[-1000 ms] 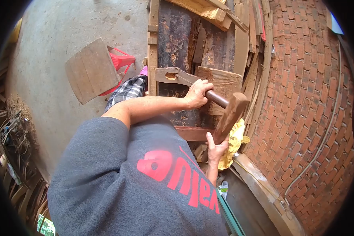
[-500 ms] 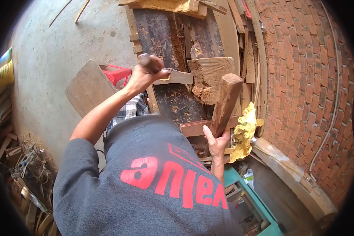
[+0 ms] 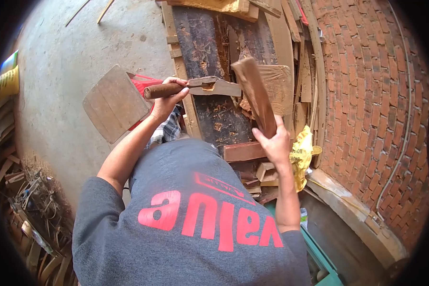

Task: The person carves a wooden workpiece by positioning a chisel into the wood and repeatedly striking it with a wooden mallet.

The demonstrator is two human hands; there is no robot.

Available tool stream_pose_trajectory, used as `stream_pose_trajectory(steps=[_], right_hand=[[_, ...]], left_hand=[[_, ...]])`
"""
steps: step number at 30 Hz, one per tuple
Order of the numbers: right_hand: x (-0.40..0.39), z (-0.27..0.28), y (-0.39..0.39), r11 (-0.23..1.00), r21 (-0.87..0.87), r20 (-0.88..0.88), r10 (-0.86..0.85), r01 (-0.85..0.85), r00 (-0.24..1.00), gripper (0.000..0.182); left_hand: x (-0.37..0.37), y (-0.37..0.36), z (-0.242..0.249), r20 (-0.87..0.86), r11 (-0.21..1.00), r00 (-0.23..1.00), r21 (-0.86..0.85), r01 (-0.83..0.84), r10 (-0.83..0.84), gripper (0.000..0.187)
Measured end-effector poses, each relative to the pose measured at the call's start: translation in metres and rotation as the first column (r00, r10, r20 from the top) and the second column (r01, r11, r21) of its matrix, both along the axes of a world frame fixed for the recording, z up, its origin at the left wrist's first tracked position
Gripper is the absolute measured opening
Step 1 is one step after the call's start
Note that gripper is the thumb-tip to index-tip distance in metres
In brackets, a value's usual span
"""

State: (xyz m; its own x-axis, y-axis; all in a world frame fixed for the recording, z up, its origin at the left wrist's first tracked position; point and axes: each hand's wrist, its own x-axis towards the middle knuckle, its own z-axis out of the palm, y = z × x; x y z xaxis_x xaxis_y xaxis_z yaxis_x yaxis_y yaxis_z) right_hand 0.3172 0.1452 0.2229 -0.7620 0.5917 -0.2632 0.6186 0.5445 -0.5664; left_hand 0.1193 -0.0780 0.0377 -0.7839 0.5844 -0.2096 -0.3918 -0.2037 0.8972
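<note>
My left hand (image 3: 166,102) is wrapped round the wooden handle of a chisel (image 3: 160,91). The handle points left and the blade reaches right, its tip at a pale, freshly cut notch in a short wooden board (image 3: 228,89). In my right hand (image 3: 275,143) is a thick wooden club (image 3: 256,95), gripped at its lower end. Its upper end leans left, close to the right end of the notched board. Behind the club, a worn wooden block (image 3: 276,90) is partly hidden.
Beneath the work lies a dark, chip-strewn bench top (image 3: 195,43). A reddish wood piece (image 3: 243,151) rests nearer me. At left stands a wooden board (image 3: 115,105) by a red plastic stool (image 3: 140,83). A yellow sack (image 3: 301,157) and brick wall (image 3: 367,95) are at right.
The chisel has tipped from steep to nearly flat, its handle now pointing left. The club has moved forward and swung left, toward the notched board.
</note>
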Motion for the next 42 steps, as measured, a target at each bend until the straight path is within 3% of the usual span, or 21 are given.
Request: stream_pose_trajectory(steps=[3, 7, 10, 12, 14, 16, 18, 20, 22, 24, 26, 28, 29, 31, 32, 34, 36, 37, 38, 41, 42], right_hand=[[-0.045, 0.022, 0.004, 0.960, 0.097, 0.068, 0.257, -0.263, 0.964, 0.050], [-0.124, 0.075, -0.030, 0.795, 0.213, -0.308, 0.606, -0.568, 0.733, 0.046], [-0.162, 0.096, -0.069, 0.685, 0.274, -0.368, 0.723, -0.675, 0.585, 0.051], [-0.177, 0.085, -0.082, 0.560, 0.246, -0.255, 0.825, -0.792, 0.504, 0.049], [-0.188, 0.068, -0.085, 0.411, 0.220, 0.274, 0.844, -0.885, 0.460, 0.047], [-0.201, 0.056, -0.077, 0.331, 0.162, 0.407, 0.836, -0.930, 0.368, 0.030], [-0.220, 0.078, -0.091, 0.263, 0.221, 0.460, 0.821, -0.939, 0.339, 0.024], [-0.231, 0.092, -0.112, 0.215, 0.286, 0.379, 0.870, -0.934, 0.317, 0.026], [-0.235, 0.091, -0.133, 0.251, 0.215, 0.279, 0.911, -0.944, 0.305, 0.028], [-0.236, 0.075, -0.138, 0.267, 0.135, 0.115, 0.952, -0.954, 0.283, 0.030], [-0.241, 0.054, -0.127, 0.234, 0.054, 0.464, 0.855, -0.971, 0.232, 0.025], [-0.251, 0.040, -0.114, 0.180, 0.080, 0.525, 0.829, -0.980, 0.195, 0.022], [-0.257, 0.047, -0.119, 0.175, 0.083, 0.550, 0.813, -0.981, 0.191, 0.020], [-0.267, 0.057, -0.135, 0.170, 0.114, 0.544, 0.814, -0.979, 0.205, 0.020], [-0.268, 0.058, -0.143, 0.176, 0.150, 0.528, 0.817, -0.973, 0.230, 0.021], [-0.268, 0.052, -0.148, 0.222, 0.143, 0.488, 0.832, -0.964, 0.264, 0.022], [-0.262, 0.037, -0.144, 0.343, 0.068, 0.346, 0.872, -0.937, 0.345, 0.023], [-0.264, 0.039, -0.141, 0.363, 0.018, 0.516, 0.795, -0.932, 0.320, 0.025], [-0.257, 0.022, -0.120, 0.325, 0.127, 0.525, 0.780, -0.937, 0.341, 0.029], [-0.269, 0.044, -0.110, 0.340, 0.097, 0.656, 0.685, -0.935, 0.317, 0.039], [-0.270, 0.049, -0.110, 0.343, 0.093, 0.662, 0.680, -0.935, 0.316, 0.039]], left_hand=[[0.003, -0.007, -0.005, -0.051, 0.990, 0.998, -0.142, 0.014, -0.022, 0.023], [0.010, -0.002, 0.000, -0.167, 0.990, 0.985, -0.124, -0.071, 0.050, 0.024], [0.021, -0.004, 0.008, -0.026, 0.971, 0.991, -0.199, -0.136, 0.134, 0.025], [0.026, -0.013, -0.016, -0.124, 0.986, 0.988, -0.125, -0.111, 0.095, 0.033], [0.031, -0.012, -0.034, -0.104, 0.988, 0.987, -0.084, -0.129, 0.120, 0.033], [0.035, -0.009, -0.041, -0.044, 0.988, 0.994, -0.120, -0.100, 0.096, 0.035], [0.027, -0.021, -0.032, -0.231, 0.953, 0.967, -0.302, 0.038, -0.111, 0.031], [0.030, -0.019, -0.035, -0.145, 0.978, 0.989, -0.208, -0.005, -0.026, 0.033], [0.025, -0.014, -0.034, -0.083, 0.992, 0.995, -0.116, -0.058, 0.049, 0.034], [0.020, -0.011, -0.026, -0.239, 0.962, 0.933, 0.023, -0.273, 0.270, 0.033], [0.011, -0.023, -0.064, -0.195, 0.999, 0.981, -0.031, -0.033, 0.026, 0.043], [0.016, -0.018, -0.127, -0.165, 0.984, 0.985, -0.154, -0.084, 0.058, 0.050], [0.009, -0.016, -0.126, -0.164, 0.985, 0.984, -0.147, -0.093, 0.068, 0.050], [-0.005, -0.013, -0.102, 0.149, 0.998, 0.987, 0.019, -0.057, 0.054, 0.053], [-0.022, -0.019, -0.054, 0.226, 0.996, 0.971, -0.021, 0.081, -0.074, 0.053], [-0.023, -0.017, -0.029, 0.114, 0.998, 0.992, 0.002, -0.058, 0.057, 0.047], [-0.016, -0.016, -0.046, 0.134, 0.999, 0.991, 0.048, -0.015, 0.009, 0.044], [-0.012, -0.016, -0.057, 0.149, 0.995, 0.988, 0.093, 0.021, -0.035, 0.040], [-0.011, -0.019, -0.044, 0.255, 0.994, 0.966, 0.107, 0.017, -0.044, 0.033], [-0.011, -0.016, -0.051, 0.221, 0.990, 0.971, 0.125, 0.063, -0.090, 0.041], [-0.006, -0.014, -0.046, 0.233, 0.989, 0.973, 0.142, -0.028, -0.006, 0.036]])
